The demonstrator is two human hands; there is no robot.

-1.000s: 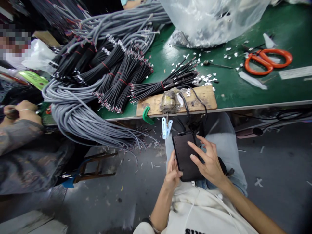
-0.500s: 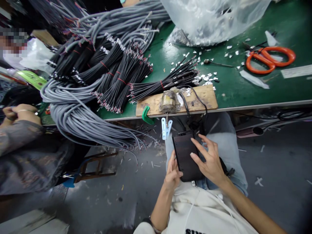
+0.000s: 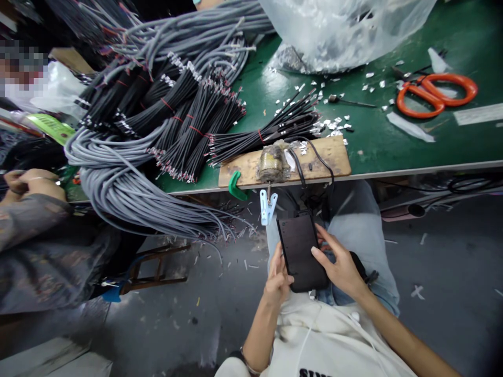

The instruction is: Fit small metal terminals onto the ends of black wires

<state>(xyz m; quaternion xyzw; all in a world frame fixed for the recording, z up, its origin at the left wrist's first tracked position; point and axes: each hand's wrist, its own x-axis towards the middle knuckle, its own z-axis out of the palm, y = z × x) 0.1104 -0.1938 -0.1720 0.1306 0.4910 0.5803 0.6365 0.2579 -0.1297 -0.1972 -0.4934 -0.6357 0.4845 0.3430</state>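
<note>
A black phone (image 3: 302,252) with a dark screen is held over the lap, below the table's edge. My left hand (image 3: 278,277) grips its left side and lower left corner, the thumb on the front. On the opposite edge, my right hand (image 3: 338,262) holds the phone too, its thumb on the screen and its fingers at the side and partly behind. Just above the phone, a light blue clothespin (image 3: 268,207) hangs from the shaft of a small motor (image 3: 271,163) wrapped in tape. The motor is fixed to a wooden board (image 3: 334,157).
Bundles of black wires (image 3: 200,118) and thick grey cables (image 3: 129,180) cover the left of the green table (image 3: 424,146). Orange-handled scissors (image 3: 436,95), a screwdriver (image 3: 353,103) and a plastic bag (image 3: 334,36) lie behind. A co-worker's hands (image 3: 35,180) are at far left.
My right hand's fingers have come down from spread above the phone to its right edge, with the thumb on the screen. My left hand stays put.
</note>
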